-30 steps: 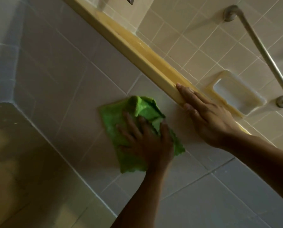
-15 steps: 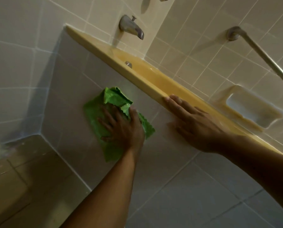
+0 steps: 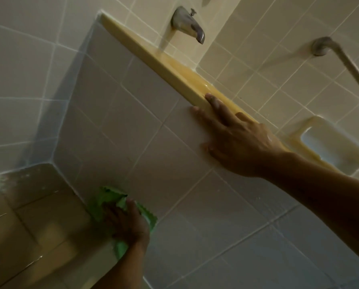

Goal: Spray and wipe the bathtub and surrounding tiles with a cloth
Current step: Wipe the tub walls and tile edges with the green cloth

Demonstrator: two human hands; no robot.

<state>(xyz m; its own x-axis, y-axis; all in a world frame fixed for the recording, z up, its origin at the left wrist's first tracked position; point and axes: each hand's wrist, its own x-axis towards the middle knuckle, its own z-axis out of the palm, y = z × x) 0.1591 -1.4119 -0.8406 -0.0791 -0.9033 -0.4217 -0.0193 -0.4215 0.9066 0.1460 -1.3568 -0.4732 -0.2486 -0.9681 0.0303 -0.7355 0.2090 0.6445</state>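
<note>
**Cloth parked at the very bottom of the tub panel, loads of tile above it**

Head view, the only one given, and it's pretty dim.

The green cloth (image 3: 103, 202) is pinned flat against the tiled panel (image 3: 132, 126) under the left hand (image 3: 128, 224), right where the panel meets the floor (image 3: 28, 226). The cloth is bunched up. Most of it sticks out past the fingertips toward the corner, and a small tail pokes out below the wrist, so its long axis runs roughly along the floor joint. The left fingers look spread and laid flat on the cloth, pressing rather than gripping, as far as can be made out in this light.

The right hand (image 3: 237, 142) is well apart from the cloth, up at the yellow tub rim (image 3: 153, 57). Its fingers (image 3: 216, 103) are straight, with the tips on the rim's edge and the palm flat on the tile. Nothing is held in it. It reads as a brace.

So the left hand is the one on the job. From its fingers, the only way left to wipe is up the panel toward the rim or sideways along the joint, so an upward stroke is probably called for next. No spray bottle can be seen.
</note>
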